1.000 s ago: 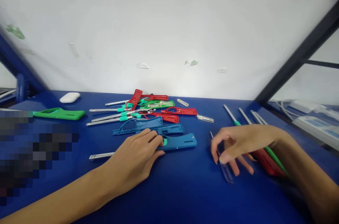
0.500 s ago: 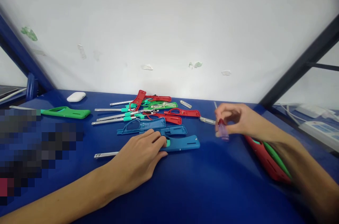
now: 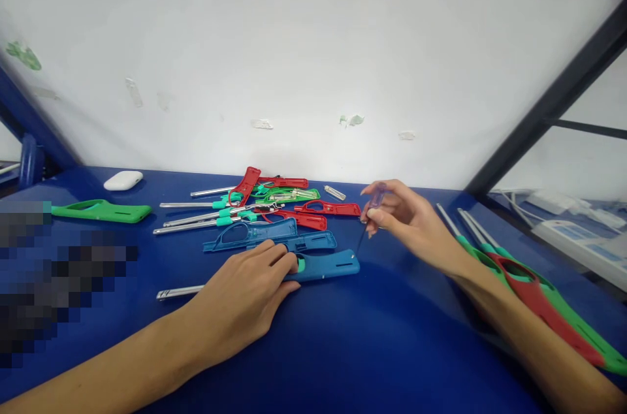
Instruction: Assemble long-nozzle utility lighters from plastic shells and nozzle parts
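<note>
A blue stick lighter point(image 3: 329, 267) lies on the blue table, its metal tube pointing left. My left hand point(image 3: 249, 290) is closed around the middle of its body and hides that part. In my right hand point(image 3: 409, 224) a small screwdriver with a clear purple handle point(image 3: 378, 194) is gripped by thumb and fingers. The shaft slants down and left, its tip beside the lighter's right end, close to the small hole there; I cannot tell whether they touch. Just behind the lighter lie blue shell halves point(image 3: 274, 231).
Opened red and green lighter shells point(image 3: 333, 208), metal tubes point(image 3: 183, 205) and a clear fuel tank point(image 3: 335, 192) lie near the wall. A green lighter point(image 3: 105, 211) and a white case point(image 3: 123, 180) are at left. Several lighters point(image 3: 553, 313) lie under my right forearm, near a power strip point(image 3: 580, 244).
My right hand has moved left toward the lighter's end, and the screwdriver has turned from tip up to tip down. My left hand keeps its hold. The view has swung slightly right.
</note>
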`<control>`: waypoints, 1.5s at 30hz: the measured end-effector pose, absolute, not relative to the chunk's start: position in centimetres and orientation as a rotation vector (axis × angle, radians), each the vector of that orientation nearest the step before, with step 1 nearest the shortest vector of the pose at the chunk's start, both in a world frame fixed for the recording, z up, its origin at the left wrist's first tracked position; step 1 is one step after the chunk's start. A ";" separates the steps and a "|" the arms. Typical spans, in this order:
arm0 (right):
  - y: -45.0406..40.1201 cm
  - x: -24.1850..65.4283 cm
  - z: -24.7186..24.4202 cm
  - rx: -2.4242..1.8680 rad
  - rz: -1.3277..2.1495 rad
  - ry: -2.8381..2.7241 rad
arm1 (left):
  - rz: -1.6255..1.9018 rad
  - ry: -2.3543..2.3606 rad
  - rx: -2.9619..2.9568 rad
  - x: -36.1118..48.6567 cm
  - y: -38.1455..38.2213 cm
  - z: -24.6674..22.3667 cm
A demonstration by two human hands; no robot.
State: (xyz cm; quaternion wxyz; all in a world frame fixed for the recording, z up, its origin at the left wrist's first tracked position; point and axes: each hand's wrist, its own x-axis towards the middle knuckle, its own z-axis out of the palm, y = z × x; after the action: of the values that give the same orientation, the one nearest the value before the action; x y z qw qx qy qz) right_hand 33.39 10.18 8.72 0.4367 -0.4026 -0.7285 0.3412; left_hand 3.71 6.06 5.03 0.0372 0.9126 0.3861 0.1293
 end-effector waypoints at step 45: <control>9.6 33.3 9.0 -0.967 0.863 -1.845 | 0.366 1.187 2.829 3.7 6.2 4.9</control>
State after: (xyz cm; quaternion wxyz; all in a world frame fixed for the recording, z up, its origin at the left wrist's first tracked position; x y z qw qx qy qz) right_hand 33.26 9.62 9.04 0.4290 -0.3875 -0.7391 0.3457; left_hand 3.73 6.20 4.87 0.0258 0.9154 0.3840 0.1184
